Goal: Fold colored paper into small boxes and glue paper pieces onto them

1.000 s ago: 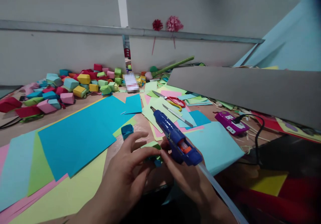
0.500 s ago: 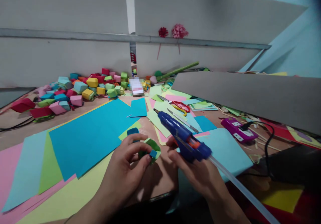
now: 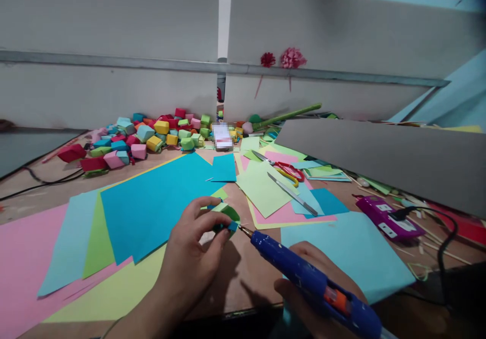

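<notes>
My left hand (image 3: 197, 243) pinches a small folded paper piece (image 3: 227, 211), green with a blue strip, above the table's front part. Its far side is hidden behind my fingers. A blue hot glue gun (image 3: 304, 270) is gripped in my right hand (image 3: 322, 273). The gun's metal nozzle is at the blue strip of the paper piece, touching it or very close. From the gun's rear sticks a clear glue stick (image 3: 387, 334), cut off by the picture's edge.
Large blue paper (image 3: 159, 202) and other coloured sheets cover the left. Red-and-yellow scissors (image 3: 288, 169) and a craft knife (image 3: 292, 193) lie on papers ahead. Several paper boxes (image 3: 161, 127) are heaped at the back. A purple power strip (image 3: 389, 217) with a black cable is right.
The glue gun has swung down and its nozzle has come to the paper piece in my left hand. My right hand has moved right and lower. The camera view has shifted slightly left.
</notes>
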`<state>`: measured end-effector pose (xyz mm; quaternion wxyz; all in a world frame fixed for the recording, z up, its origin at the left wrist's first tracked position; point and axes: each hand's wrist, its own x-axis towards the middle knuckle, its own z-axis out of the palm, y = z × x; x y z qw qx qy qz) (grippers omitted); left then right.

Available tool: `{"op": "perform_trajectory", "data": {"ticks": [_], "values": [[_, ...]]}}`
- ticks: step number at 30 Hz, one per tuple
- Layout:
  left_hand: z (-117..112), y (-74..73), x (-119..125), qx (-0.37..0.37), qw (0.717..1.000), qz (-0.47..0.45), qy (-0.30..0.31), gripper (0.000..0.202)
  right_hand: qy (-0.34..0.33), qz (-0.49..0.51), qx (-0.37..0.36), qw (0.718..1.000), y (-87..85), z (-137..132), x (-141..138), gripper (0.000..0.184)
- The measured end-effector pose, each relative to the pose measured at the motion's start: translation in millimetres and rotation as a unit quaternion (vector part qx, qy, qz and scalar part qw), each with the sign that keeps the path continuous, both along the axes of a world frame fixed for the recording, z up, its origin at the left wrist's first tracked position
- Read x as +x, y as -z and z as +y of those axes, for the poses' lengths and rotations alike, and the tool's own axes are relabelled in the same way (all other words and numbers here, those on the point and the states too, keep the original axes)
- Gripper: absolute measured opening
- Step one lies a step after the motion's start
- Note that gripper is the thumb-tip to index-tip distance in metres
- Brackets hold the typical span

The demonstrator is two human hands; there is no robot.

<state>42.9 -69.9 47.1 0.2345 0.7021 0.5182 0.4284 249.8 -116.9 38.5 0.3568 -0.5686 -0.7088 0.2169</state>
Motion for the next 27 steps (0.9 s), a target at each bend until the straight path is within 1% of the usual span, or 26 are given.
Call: {"op": "perform_trajectory", "data": {"ticks": [3,5,11,14,17,21,24,27], "values": [[0.4,0.0,-1.5,0.026,0.999,0.022,-0.012,0.013,0.019,0.017,0.044,0.999,5.9,-0.7,-4.3,0.022],[0.4,-0.4,-1.9,0.037,0.999,0.031,-0.012,0.014,0.030,0.023,0.053,0.998,9.0,-0.9,-6.5,0.021],[-2.8,-0.5,-2.1,0.038,0.999,0.030,0.003,0.015,-0.019,0.004,0.010,1.000,9.7,0.9,-3.0,0.025],[-4.4,0.2,-2.2,0.025,1.000,0.016,0.004,0.013,-0.020,0.005,0.002,1.000,12.6,0.4,-0.8,0.026],[-4.3,-0.4,-1.8,-0.005,1.000,-0.009,0.019,0.013,-0.018,0.017,0.004,1.000,19.3,-1.7,0.8,0.028],[-2.7,-4.6,-0.7,-0.107,0.990,-0.082,0.051,0.012,-0.047,0.040,0.003,0.998,24.8,-4.8,3.3,0.029],[-2.0,-7.3,-0.5,-0.156,0.976,-0.136,0.069,0.011,-0.060,0.058,-0.007,0.996,21.4,-6.5,2.4,0.030],[-1.9,-8.9,-0.8,-0.184,0.965,-0.166,0.087,0.010,-0.034,0.064,-0.011,0.997,14.3,-7.2,0.1,0.030]]}}
